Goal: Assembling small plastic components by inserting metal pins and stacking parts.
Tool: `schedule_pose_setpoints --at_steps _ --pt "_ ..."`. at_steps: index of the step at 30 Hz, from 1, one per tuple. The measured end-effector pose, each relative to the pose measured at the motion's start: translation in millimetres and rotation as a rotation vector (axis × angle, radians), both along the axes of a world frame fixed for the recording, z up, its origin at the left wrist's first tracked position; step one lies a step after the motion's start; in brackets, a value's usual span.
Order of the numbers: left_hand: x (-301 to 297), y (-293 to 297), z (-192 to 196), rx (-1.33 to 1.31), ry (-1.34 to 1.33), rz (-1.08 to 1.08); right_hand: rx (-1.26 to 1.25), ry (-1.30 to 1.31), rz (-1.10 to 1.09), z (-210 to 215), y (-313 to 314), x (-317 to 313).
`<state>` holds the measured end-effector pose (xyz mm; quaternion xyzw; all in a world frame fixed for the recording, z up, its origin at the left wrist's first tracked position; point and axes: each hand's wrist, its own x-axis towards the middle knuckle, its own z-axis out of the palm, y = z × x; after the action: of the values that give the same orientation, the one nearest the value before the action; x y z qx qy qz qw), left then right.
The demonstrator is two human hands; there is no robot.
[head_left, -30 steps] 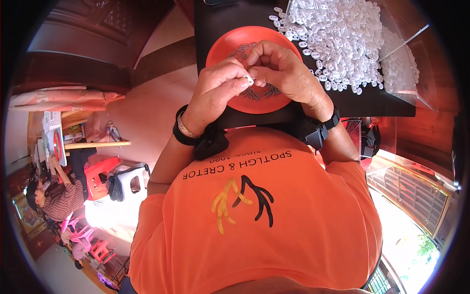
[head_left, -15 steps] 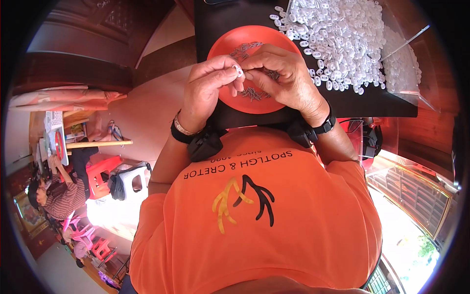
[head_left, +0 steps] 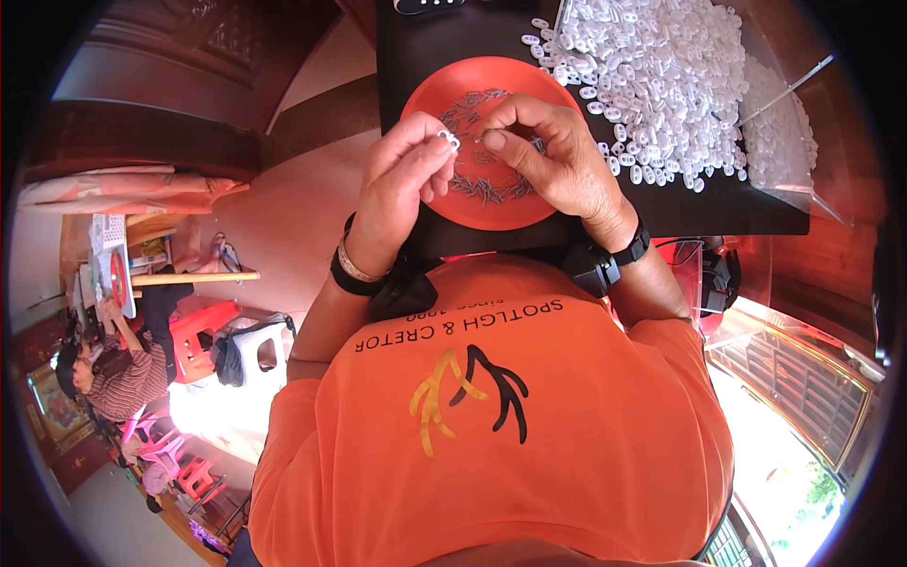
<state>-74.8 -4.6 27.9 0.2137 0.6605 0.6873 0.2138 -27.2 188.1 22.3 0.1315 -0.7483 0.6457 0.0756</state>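
White piece [head_left: 449,141] pinched in left hand [head_left: 399,178] | right hand [head_left: 559,163] grip unclear | red plate [head_left: 493,218] by surface's [head_left: 699,214] near edge, likely for reach

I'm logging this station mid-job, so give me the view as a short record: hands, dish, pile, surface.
left hand: white piece between thumb and fingers
right hand: thumb and index finger close together over the red dish; anything between them is too small to tell
dish: thin grey pieces inside
pile: white oval pieces, right of the dish
surface: dark table
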Motion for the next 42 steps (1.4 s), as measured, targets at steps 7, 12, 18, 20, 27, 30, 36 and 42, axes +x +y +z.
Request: schedule_pose_setpoints --at_steps 7,12,18,20,27,30,36,42 --pt "6.9 4.7 -3.4 -0.075 0.05 -0.002 0.038 0.042 -0.011 3.3 -2.9 0.2" --pt "5.9 3.2 -2.3 -0.156 0.082 -0.057 0.042 0.002 0.032 3.9 -3.8 0.7" --pt "6.4 3.6 -5.4 -0.135 0.074 -0.083 0.055 0.028 -0.022 2.2 -4.5 -0.1" --pt "6.6 3.6 -5.1 -0.144 0.064 -0.065 0.064 0.04 -0.035 0.6 -2.8 -0.5" --pt "6.6 3.1 -7.3 -0.148 0.061 -0.079 0.106 0.056 -0.004 -0.1 -6.0 -0.8" --pt "7.0 2.7 -8.0 -0.148 0.062 -0.082 0.123 0.071 -0.004 -0.5 -5.9 -0.5" --pt "7.9 1.9 -9.7 -0.201 0.088 -0.089 0.235 0.145 -0.037 -3.3 -7.3 -1.1" --pt "9.6 5.0 -11.5 -0.183 0.149 -0.07 0.252 0.155 -0.05 -5.7 -7.8 -0.3"
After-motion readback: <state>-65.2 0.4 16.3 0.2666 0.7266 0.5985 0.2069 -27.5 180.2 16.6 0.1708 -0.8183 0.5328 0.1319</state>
